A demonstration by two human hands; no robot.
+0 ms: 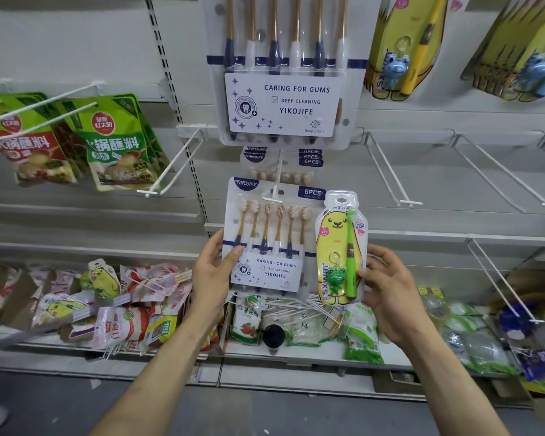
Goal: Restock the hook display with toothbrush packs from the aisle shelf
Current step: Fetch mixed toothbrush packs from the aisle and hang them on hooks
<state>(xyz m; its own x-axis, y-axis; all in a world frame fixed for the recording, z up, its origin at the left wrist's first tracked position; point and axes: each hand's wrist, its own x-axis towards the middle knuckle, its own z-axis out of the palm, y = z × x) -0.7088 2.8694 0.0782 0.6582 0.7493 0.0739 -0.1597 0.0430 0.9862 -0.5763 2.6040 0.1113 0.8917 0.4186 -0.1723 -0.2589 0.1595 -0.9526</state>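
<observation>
**Six-pack's hang slot meets the hook tip, straight above the left grip**

The left hand point(213, 272) pinches the YIKOJIFE six-brush pack point(271, 247) by its lower left edge, thumb across the front and fingers behind. The pack stands upright, long axis vertical. Its hang slot point(272, 192) is at top centre, above the grip and a little to its right.

The white hook point(276, 180) runs out from the back panel toward the camera. Its crossbar tip shows right at that slot; whether it has fully passed through I cannot tell. More of the same packs point(255, 155) hang further back on this hook.

The right hand point(387, 291) clamps a children's toothbrush pack point(340, 247) along its right edge. That pack is also upright and just beside the six-pack. An empty hook point(387, 171) stands up and to the right, nearer this hand.

Judging from this, the next move is to push the six-pack back along the hook's line. With the grip low on the card, its top could tilt and catch. The lower shelf's front edge point(312, 360) carries loose packets below both hands.
</observation>
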